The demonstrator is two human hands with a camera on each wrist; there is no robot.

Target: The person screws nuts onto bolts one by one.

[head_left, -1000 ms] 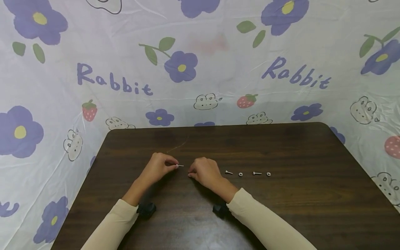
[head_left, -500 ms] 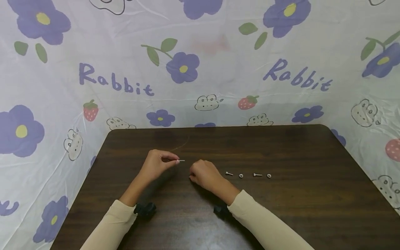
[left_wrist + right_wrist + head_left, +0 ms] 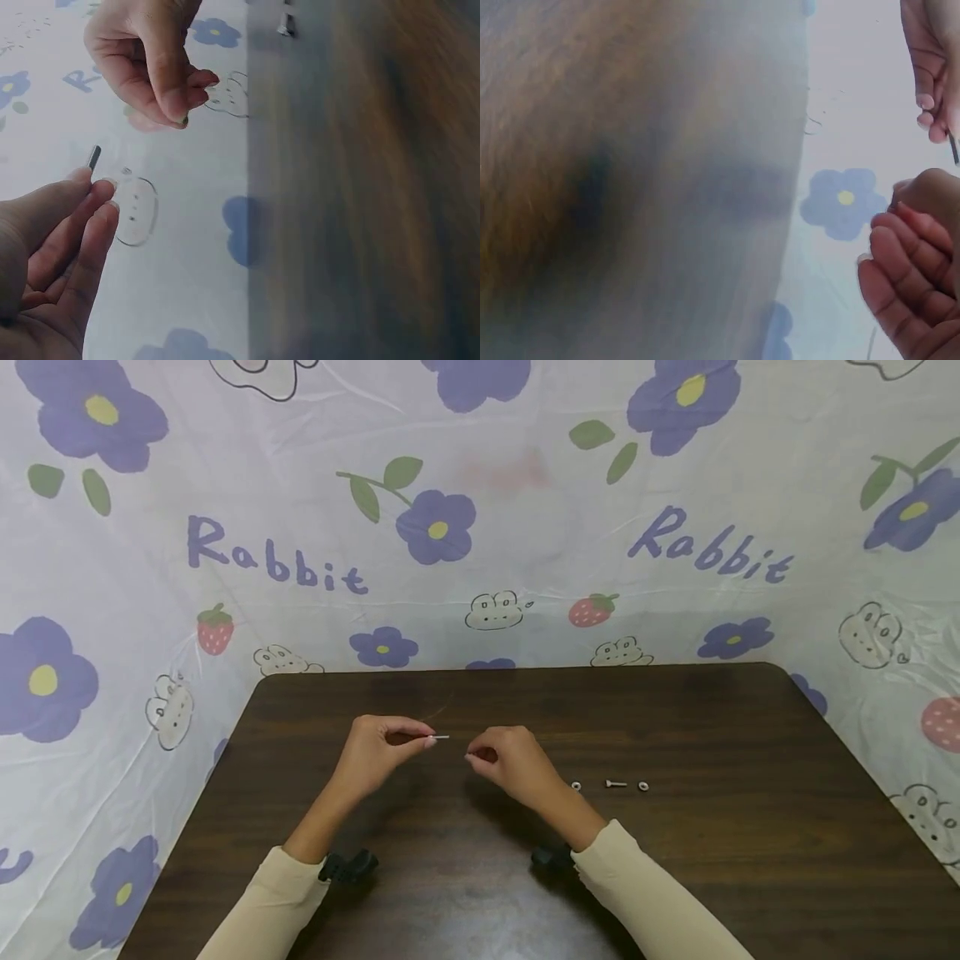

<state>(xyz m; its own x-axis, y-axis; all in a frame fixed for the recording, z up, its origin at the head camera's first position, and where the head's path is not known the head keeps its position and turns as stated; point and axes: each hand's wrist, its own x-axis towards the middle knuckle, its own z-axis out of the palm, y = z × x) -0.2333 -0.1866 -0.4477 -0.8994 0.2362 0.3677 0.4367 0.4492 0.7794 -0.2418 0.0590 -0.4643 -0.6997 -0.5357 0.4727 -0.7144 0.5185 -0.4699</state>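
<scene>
My left hand (image 3: 378, 752) pinches a small metal bolt (image 3: 442, 737) by its head between thumb and fingertips. The bolt's shank points right toward the other hand, and in the left wrist view the shank (image 3: 94, 157) sticks up past the thumb. Facing it, across a short gap, my right hand (image 3: 517, 760) is raised over the table with thumb and fingertips pinched together. A tiny dark piece (image 3: 892, 205) shows at those fingertips, mostly hidden by them. On the table to the right lie a nut (image 3: 576, 786), another bolt (image 3: 616, 784) and a second nut (image 3: 643, 787).
The dark wooden table (image 3: 712, 860) has rounded far corners. Behind it and at both sides hangs a white cloth (image 3: 540, 543) printed with flowers and rabbits. A black wrist mount (image 3: 348, 866) sits under the left wrist.
Both hands have risen from the table, the left with the bolt, the right slightly rightward. My right hand and wrist now cover the nearest loose bolt in the head view.
</scene>
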